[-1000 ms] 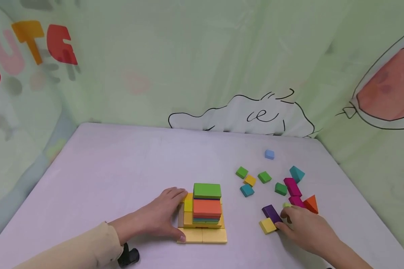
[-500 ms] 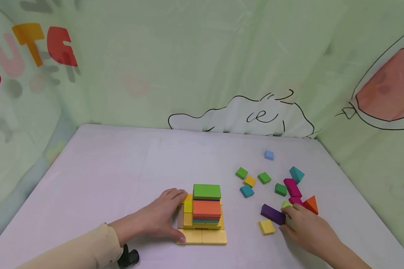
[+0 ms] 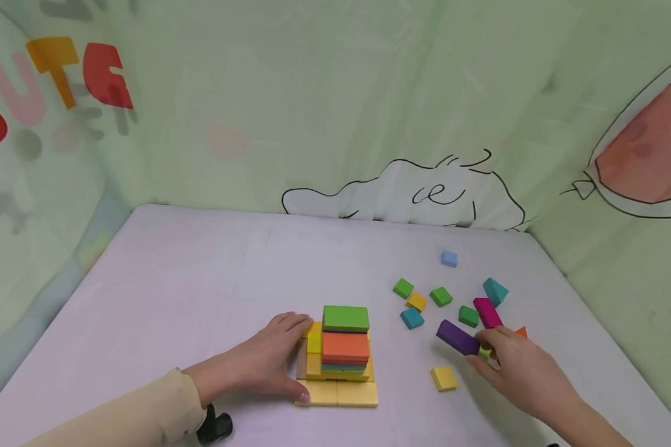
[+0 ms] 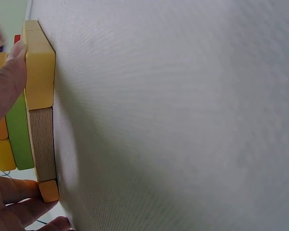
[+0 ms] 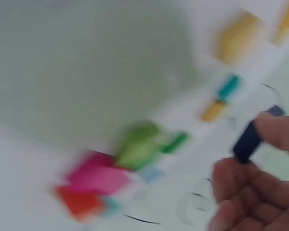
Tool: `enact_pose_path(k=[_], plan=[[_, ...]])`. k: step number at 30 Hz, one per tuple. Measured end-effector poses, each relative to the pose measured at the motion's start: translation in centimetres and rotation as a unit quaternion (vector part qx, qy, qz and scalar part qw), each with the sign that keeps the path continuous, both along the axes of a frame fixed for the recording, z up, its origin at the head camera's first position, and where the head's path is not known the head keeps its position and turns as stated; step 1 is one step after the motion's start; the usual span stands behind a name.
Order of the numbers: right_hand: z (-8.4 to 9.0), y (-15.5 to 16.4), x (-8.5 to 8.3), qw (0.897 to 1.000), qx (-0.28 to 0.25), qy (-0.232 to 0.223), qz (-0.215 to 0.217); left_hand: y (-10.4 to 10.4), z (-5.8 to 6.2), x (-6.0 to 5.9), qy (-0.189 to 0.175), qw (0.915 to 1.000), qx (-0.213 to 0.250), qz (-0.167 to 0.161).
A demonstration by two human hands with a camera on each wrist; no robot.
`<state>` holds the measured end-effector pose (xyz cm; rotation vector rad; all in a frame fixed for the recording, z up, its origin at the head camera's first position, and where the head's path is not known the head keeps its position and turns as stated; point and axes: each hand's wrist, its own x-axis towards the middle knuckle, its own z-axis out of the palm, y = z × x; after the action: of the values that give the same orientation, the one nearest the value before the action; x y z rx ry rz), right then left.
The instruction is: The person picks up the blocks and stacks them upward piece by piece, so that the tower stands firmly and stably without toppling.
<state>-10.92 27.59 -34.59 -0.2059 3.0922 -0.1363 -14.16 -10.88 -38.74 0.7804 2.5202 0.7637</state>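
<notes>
We see the purple block (image 3: 457,338) lifted off the counter (image 3: 212,279) at the lower right of the head view, tilted, with its right end pinched in the fingers of the right hand (image 3: 517,366). A small lime block (image 3: 484,352) shows against the same fingers; we cannot tell whether it is held. The right wrist view is blurred, but it shows a dark block (image 5: 250,137) between thumb and finger.

Just below and left of the purple block, a yellow square block (image 3: 443,377) lies flat on the counter. Above it lie loose green, teal, yellow, magenta, orange and light blue blocks.

At lower centre stands the block stack (image 3: 343,347), a green slab on top, an orange one under it, on yellow base tiles. The left hand (image 3: 263,366) rests against the left side of the stack with fingers relaxed and straight, thumb on the yellow tile at the near corner.

The counter is pale lilac cloth. Light green printed fabric encloses it on three sides. The letters "UTE" (image 3: 75,68) read at upper left.
</notes>
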Motion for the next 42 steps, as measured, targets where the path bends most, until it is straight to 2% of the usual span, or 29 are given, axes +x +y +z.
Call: enact_pose_path(k=[2, 4, 6, 7, 9, 10, 13, 18, 26, 42], plan=[[1.5, -1.2, 0.3, 0.992, -0.029, 0.1, 0.065, 0.0, 0.0, -0.1, 0.002, 1.0, -0.001, 0.0], [2.8, -3.1, 0.6, 0.969, -0.042, 0.197, 0.141, 0.0, 0.0, -0.2, 0.004, 1.0, -0.001, 0.001], [3.9, -5.2, 0.7, 0.941, -0.044, 0.263, 0.207, 0.0, 0.0, -0.2, 0.006, 1.0, 0.001, 0.001], [4.2, -6.2, 0.8, 0.927, -0.04, 0.287, 0.237, 0.0, 0.0, -0.2, 0.01, 1.0, 0.001, 0.0], [4.8, -8.2, 1.0, 0.916, -0.023, 0.296, 0.269, 0.1, 0.0, -0.2, 0.012, 0.9999, 0.005, -0.003], [4.9, -9.0, 1.2, 0.915, -0.014, 0.292, 0.279, 0.1, 0.0, -0.3, 0.013, 0.9999, 0.006, -0.005], [5.0, -10.9, 1.5, 0.917, 0.016, 0.271, 0.293, 0.2, 0.1, -0.3, 0.014, 0.9998, 0.01, -0.011], [4.6, -12.2, 1.5, 0.924, 0.041, 0.255, 0.283, 0.4, 0.2, -0.3, 0.015, 0.9998, 0.004, -0.014], [4.6, -12.6, 1.3, 0.93, 0.046, 0.238, 0.276, 0.2, 0.1, -0.4, 0.02, 0.9996, 0.004, -0.018], [4.0, -13.1, 1.2, 0.931, 0.041, 0.231, 0.279, 0.0, -0.1, -0.3, 0.009, 0.9999, 0.004, -0.011]])
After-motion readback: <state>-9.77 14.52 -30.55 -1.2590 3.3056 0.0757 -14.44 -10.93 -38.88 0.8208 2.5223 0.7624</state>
